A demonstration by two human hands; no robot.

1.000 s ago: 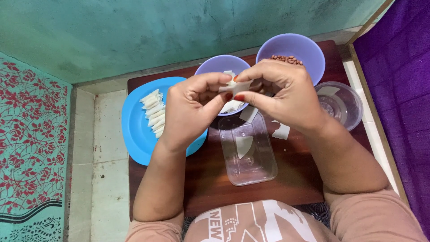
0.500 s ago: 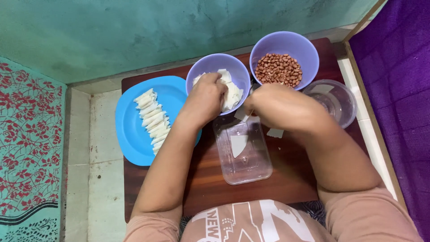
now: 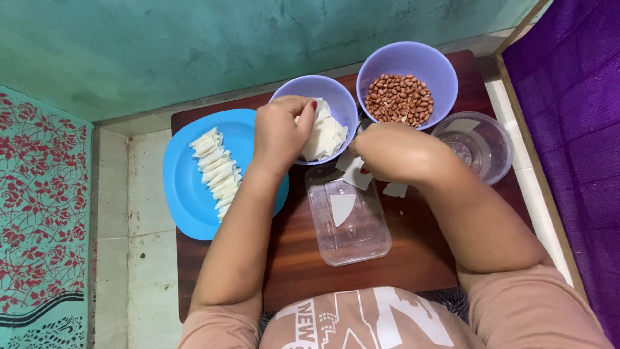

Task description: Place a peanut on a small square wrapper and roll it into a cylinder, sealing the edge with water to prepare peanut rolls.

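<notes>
Teal wall and a pale tiled floor frame a low wooden table (image 3: 413, 258), with a red-patterned mat on the left and purple cloth on the right.

Over the near purple bowl (image 3: 336, 90), the left hand (image 3: 281, 132) reaches in, fingers curled down onto the stack of white wrappers (image 3: 326, 136). It touches the top sheets; whether it has one pinched cannot be told, since the fingertips are hidden behind the knuckles.

Just right of that bowl, the right hand (image 3: 394, 152) rests low over the table, loosely closed, with a white wrapper piece (image 3: 355, 173) showing at its underside and seemingly held there. Another small white piece (image 3: 395, 189) lies on the table below the wrist.

Below the hands, a clear rectangular tray (image 3: 352, 236) holds one wrapper. Folded white rolls (image 3: 216, 171) line a blue plate (image 3: 187, 200) on the left. Behind, a second purple bowl (image 3: 413, 55) holds peanuts (image 3: 399, 98), and a clear round bowl (image 3: 494, 152) stands on the right.
</notes>
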